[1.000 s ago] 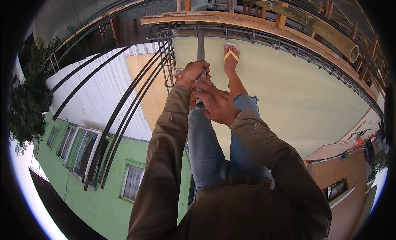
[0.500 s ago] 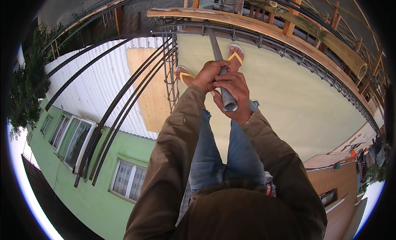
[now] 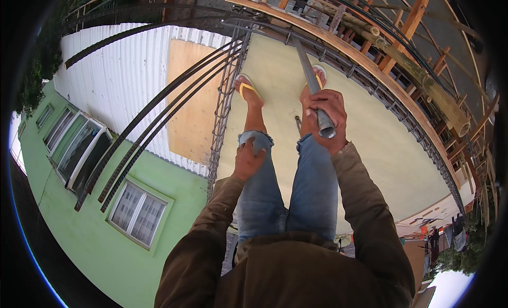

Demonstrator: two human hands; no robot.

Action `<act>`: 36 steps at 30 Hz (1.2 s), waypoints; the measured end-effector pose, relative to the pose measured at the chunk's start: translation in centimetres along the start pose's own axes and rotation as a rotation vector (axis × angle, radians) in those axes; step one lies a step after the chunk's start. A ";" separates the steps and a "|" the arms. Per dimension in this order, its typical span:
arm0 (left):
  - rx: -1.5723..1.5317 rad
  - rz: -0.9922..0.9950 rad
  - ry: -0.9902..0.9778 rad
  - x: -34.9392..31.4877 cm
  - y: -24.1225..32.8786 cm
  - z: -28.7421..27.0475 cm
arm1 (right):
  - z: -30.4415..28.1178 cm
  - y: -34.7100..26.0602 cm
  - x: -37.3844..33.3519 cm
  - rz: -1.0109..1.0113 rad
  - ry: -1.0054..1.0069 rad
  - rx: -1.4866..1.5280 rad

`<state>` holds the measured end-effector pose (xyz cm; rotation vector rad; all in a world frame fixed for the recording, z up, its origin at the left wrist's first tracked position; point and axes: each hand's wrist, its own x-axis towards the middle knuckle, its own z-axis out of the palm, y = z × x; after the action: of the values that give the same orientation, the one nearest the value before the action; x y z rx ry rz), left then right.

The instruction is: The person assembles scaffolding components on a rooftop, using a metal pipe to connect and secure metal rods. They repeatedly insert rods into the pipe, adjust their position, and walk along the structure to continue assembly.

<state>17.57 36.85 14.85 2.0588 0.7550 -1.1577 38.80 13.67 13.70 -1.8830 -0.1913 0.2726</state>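
Observation:
My right hand (image 3: 330,117) is wrapped round a grey metal pipe (image 3: 307,64) near its hollow near end, in front of my right knee. The pipe's far end reaches the rebar cage (image 3: 365,77) along the far side. Against my left knee rests my left hand (image 3: 250,159), empty, its fingers apart on the torn hem of the jeans (image 3: 264,189). A small metal end (image 3: 298,120) shows between my legs; what it belongs to is hidden.
I stand in yellow-strapped flip-flops (image 3: 244,84) on a pale flat surface (image 3: 381,144). Upright rebar (image 3: 159,122) and a narrow steel cage (image 3: 219,117) flank the left. Timber boards (image 3: 338,32) and a bamboo pole (image 3: 423,80) line the far right. A green house (image 3: 174,234) lies left.
My left hand has let go of the pipe and moved down left to my knee. My right hand, still gripping the pipe, has shifted right, and the whole view has turned a little.

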 end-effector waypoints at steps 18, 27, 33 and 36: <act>0.128 -0.703 -0.277 -2.3 -11.0 7.6 | 2.9 1.3 -0.5 -0.038 0.167 -0.043; 0.170 -0.555 -0.190 -2.1 -17.9 5.8 | 5.7 2.3 0.0 0.043 0.526 0.103; 0.180 -0.543 -0.185 -2.2 -18.8 4.5 | 7.0 1.6 0.4 0.064 0.620 0.028; 0.187 -0.543 -0.205 -2.3 -18.4 3.3 | 6.7 2.3 0.6 0.013 0.645 -0.028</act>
<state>1.24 45.41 10.86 1.8900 1.1817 -1.7652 37.51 19.22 9.37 -1.9040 0.2564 -0.3351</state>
